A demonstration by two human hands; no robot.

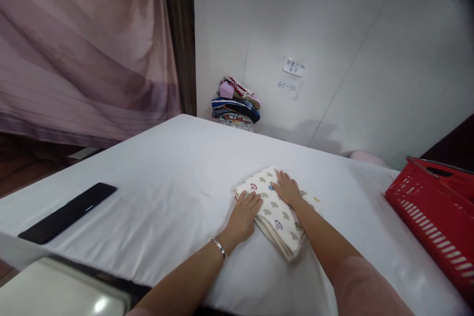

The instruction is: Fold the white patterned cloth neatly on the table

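A folded cream cloth (278, 217) with small mushroom prints lies on the white sheet (166, 177) in the middle of the bed. My left hand (244, 213) rests flat on its near left edge, fingers stretched out; a thin bracelet is on that wrist. Over the cloth's far part lies my right hand (286, 188), also flat with fingers spread. Neither hand grips anything.
A red plastic basket (433, 207) stands at the right edge of the bed. A long black flat object (68, 212) lies on the sheet at left. A pile of folded clothes (236, 103) sits against the far wall, under paper notes (294, 66). A pink curtain (81, 44) hangs at left.
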